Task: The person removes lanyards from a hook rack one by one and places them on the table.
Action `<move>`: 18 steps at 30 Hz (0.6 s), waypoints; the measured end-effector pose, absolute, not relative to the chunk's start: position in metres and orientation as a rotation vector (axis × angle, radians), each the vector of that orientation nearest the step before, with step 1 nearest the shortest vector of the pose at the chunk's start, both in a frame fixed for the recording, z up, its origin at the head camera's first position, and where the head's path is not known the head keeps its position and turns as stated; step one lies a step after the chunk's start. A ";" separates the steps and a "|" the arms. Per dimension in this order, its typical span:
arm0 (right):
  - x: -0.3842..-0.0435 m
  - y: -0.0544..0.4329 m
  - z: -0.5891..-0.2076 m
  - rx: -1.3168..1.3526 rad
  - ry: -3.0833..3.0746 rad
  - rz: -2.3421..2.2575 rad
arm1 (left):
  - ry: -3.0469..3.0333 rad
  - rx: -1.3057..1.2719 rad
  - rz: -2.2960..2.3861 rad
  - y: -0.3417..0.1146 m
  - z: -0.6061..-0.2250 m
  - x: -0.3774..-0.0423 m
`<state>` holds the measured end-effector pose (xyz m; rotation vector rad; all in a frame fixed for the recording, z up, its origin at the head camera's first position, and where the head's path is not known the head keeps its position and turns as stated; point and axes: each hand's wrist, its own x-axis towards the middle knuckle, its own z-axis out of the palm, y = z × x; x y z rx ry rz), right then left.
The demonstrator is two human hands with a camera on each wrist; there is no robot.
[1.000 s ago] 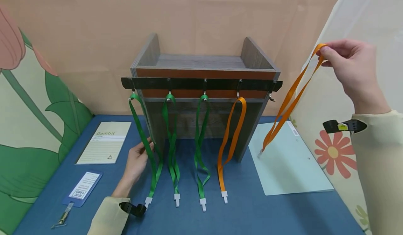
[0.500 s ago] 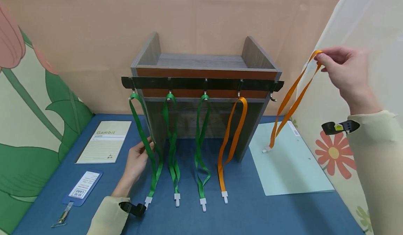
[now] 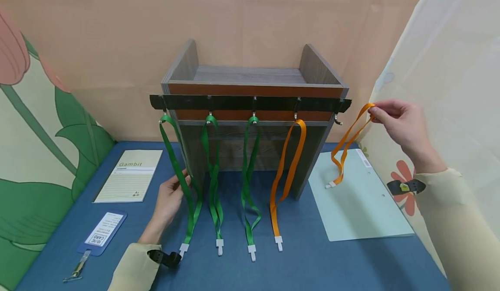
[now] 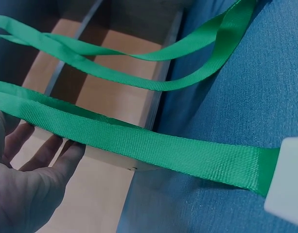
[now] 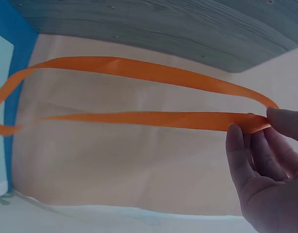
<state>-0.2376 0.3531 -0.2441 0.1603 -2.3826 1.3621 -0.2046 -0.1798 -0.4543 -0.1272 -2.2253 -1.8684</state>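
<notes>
An orange lanyard (image 3: 339,156) with a white clip hangs from my right hand (image 3: 402,124), which pinches the top of its loop to the right of the grey wooden shelf unit (image 3: 185,63). The right wrist view shows thumb and fingers on the orange strap (image 5: 153,119). My left hand (image 3: 169,200) is at the unit's left side, behind the leftmost green lanyard (image 3: 173,165). In the left wrist view its fingers reach towards the side panel, partly covered by the green strap (image 4: 153,145). The hook (image 3: 337,119) at the right end of the black rail (image 3: 234,103) is bare.
Two more green lanyards (image 3: 213,174) (image 3: 247,187) and an orange lanyard (image 3: 289,165) hang from the rail. A notebook (image 3: 130,176) and blue card holder (image 3: 103,232) lie on the left of the blue table (image 3: 312,260). A pale blue folder (image 3: 363,208) lies on the right.
My right hand has come down and leftward with the orange lanyard, nearer the rail's right end. The lanyard's clip end now hangs lower against the folder. My left hand stays put.
</notes>
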 end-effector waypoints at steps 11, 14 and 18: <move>-0.233 0.357 -0.303 0.010 -2.594 1.091 | -2.216 -0.136 -1.876 -0.179 -0.453 -0.204; -0.235 0.360 -0.317 0.002 -2.646 1.044 | -2.228 -0.134 -1.873 -0.179 -0.453 -0.204; -0.240 0.362 -0.337 0.014 -2.698 0.981 | -2.253 -0.123 -1.870 -0.179 -0.453 -0.203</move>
